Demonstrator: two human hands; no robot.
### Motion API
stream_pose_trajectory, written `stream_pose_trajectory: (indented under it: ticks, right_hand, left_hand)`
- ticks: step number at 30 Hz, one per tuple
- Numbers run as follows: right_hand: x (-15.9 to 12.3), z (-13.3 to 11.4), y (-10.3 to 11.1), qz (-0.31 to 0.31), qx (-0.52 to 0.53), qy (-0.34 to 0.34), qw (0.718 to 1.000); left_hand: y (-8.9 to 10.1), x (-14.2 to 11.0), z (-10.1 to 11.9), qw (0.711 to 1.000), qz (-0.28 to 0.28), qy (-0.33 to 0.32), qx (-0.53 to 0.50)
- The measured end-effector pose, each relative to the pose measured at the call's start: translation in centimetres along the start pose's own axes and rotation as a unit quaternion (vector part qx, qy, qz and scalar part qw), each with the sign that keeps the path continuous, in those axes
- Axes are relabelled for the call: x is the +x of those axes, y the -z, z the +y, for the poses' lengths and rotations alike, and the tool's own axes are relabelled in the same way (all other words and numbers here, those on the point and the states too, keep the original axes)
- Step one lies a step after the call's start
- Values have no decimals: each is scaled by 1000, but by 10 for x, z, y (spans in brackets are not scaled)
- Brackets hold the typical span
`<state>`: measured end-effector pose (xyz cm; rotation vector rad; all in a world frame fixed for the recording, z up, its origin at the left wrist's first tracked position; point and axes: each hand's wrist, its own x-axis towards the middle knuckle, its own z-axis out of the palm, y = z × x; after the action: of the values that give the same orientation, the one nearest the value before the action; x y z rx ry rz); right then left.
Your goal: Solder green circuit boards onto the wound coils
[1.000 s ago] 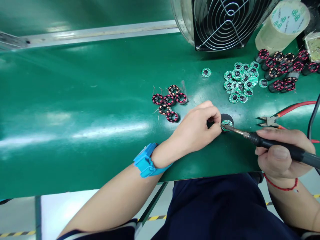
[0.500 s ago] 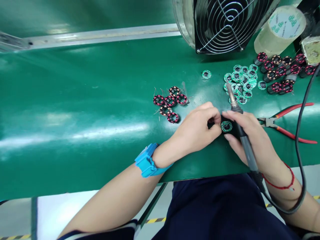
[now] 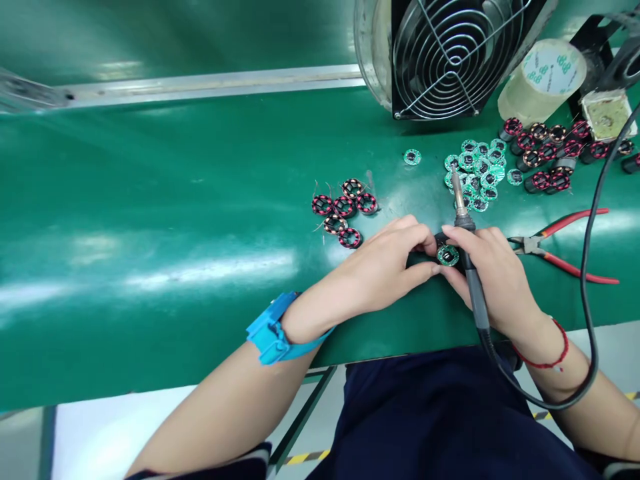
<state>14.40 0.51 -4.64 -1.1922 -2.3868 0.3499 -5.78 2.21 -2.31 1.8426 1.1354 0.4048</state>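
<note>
My left hand (image 3: 385, 263), with a blue strap at its wrist, pinches the side of a dark piece between thumb and fingers. On top of that piece lies a small round green circuit board (image 3: 447, 255) with a black centre. My right hand (image 3: 493, 277) carries a soldering iron (image 3: 476, 293), its metal tip pointing away from me. The thumb and a finger of that same hand also reach the right side of the circuit board piece. How the fingers touch it underneath is hidden.
Several wire-wound coils (image 3: 344, 207) stand to the left. Beyond my hands lie a pile of round circuit boards (image 3: 483, 163) and a single board (image 3: 412, 157). Red-handled cutters (image 3: 533, 245) rest at right, near more coils (image 3: 547, 152). A fan (image 3: 453, 60) and tape roll (image 3: 543, 77) stand behind.
The soldering iron has left the circuit board and swung to point away from me. My right hand has moved left to the board piece. Both hands' grips around it shifted slightly.
</note>
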Motion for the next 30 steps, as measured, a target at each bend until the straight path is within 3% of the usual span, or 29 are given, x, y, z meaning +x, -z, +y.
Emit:
stream_pose_trajectory:
  ticks: [6, 10, 19, 30]
  right_hand:
    - [-3, 2, 2, 20, 51, 5, 998]
    - [-2, 1, 4, 1, 62, 6, 998]
    - [-6, 2, 9, 43, 85, 68, 993]
    - [-6, 0, 11, 85, 93, 76, 989]
  left_hand:
    - [-7, 1, 4, 999, 50, -6, -20]
    - [-9, 2, 5, 995, 78, -10, -58]
    - [-15, 5, 5, 990, 101, 0, -95]
    - [-16, 4, 6, 987, 99, -6, -124]
